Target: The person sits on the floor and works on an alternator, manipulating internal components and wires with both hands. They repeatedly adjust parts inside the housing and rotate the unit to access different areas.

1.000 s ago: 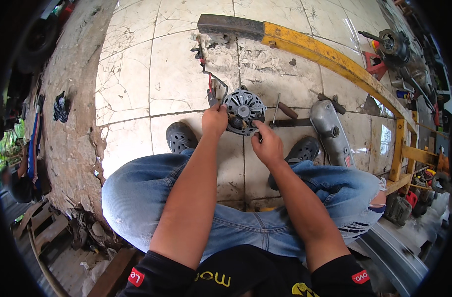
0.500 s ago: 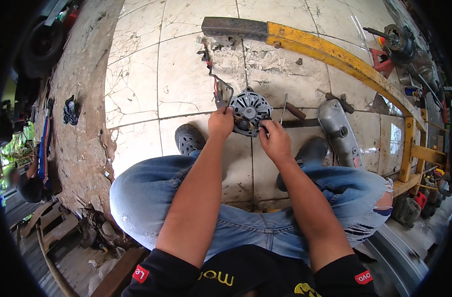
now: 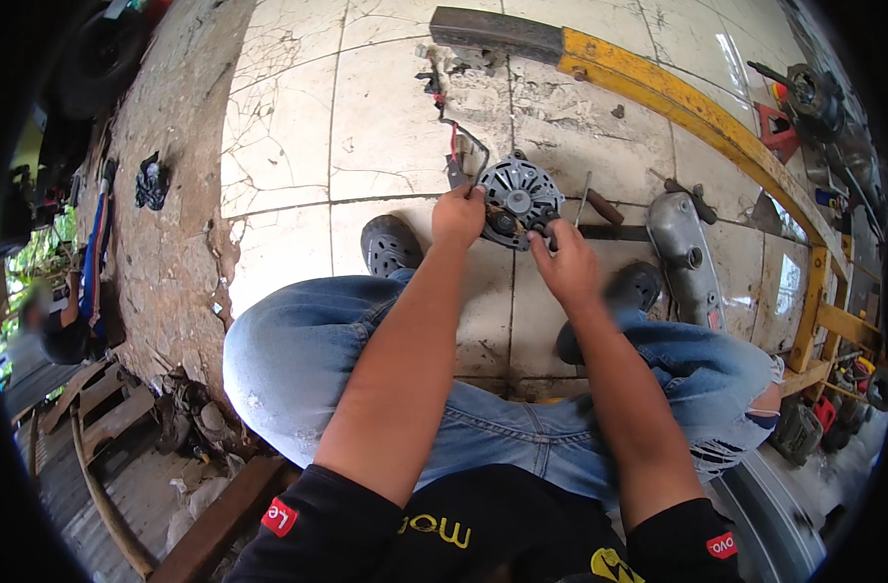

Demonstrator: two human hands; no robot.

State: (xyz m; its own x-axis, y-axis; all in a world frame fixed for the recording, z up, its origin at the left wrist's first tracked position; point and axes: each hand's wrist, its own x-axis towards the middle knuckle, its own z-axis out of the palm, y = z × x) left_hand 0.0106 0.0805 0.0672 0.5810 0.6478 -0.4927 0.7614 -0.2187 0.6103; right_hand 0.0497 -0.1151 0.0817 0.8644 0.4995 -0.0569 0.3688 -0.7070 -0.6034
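Note:
A round grey alternator with a slotted, finned face sits on the tiles between my hands. My left hand is closed at its left edge, gripping it there. A dark flat piece with a red and a black wire rises just above those fingers; whether they hold it too is unclear. At the lower right rim, the thumb and fingers of my right hand pinch a small dark part of the alternator. The wires run away from me to a frayed end on the floor.
A yellow metal frame curves across the far right. Right of the alternator lie a screwdriver-like rod, a brown handle, a dark bar and a silver engine cover. Another person is at far left.
The view has shifted, so the floor things appear farther right and slightly higher. Both hands stay at the alternator; the right fingers have moved slightly up along its rim.

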